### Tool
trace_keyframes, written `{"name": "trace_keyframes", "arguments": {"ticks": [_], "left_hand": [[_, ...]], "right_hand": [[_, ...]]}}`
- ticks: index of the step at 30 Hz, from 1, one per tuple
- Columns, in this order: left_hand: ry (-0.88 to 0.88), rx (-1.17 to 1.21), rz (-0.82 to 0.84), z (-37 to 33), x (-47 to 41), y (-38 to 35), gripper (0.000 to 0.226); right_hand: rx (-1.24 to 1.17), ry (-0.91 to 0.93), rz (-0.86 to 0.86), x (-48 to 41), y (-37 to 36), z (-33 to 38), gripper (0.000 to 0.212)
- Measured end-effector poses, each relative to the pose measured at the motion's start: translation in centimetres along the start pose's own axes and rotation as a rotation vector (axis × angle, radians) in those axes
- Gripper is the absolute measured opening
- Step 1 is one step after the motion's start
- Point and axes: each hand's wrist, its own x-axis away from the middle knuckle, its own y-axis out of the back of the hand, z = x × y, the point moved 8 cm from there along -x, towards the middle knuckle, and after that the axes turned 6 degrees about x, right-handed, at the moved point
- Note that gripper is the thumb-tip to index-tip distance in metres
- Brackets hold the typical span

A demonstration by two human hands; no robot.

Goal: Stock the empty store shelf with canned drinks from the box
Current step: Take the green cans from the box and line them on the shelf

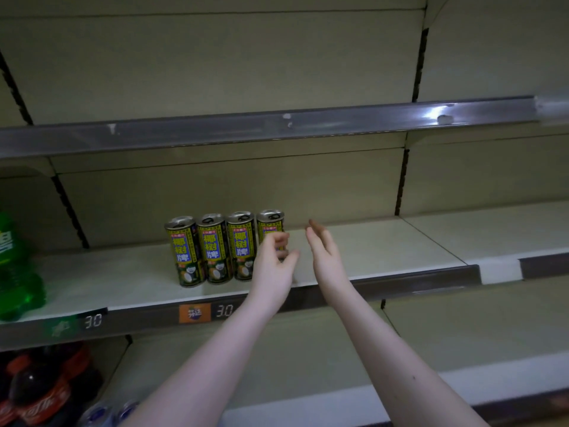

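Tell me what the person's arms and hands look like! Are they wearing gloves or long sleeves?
No gloves and no sleeves in view! The left hand and the right hand are bare. So are the left forearm and the right forearm, right down to the picture's edge. I can't see any ring, watch or bracelet. The hands look slim, with long fingers.

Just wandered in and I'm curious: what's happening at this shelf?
A person is stocking a store shelf with canned drinks. On the middle shelf, four cans stand upright in a row. The left hand hovers with loosely curled fingers just in front of the rightmost can, apparently not gripping it. The right hand is open beside it and holds nothing. No box is in view.
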Motion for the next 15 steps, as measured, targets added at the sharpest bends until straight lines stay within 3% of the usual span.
{"name": "trace_keyframes", "arguments": {"ticks": [9,15], "left_hand": [[-0.113,0.161,0.055,-2.9,2.6,-5.5,0.008],[-0.163,0.19,0.206,-5.0,6.6,-13.7,0.016]], "right_hand": [[-0.045,0.113,-0.016,2.8,6.4,2.4,0.046],[-0.051,0.162,-0.11,7.3,15.4,3.1,0.037]]}}
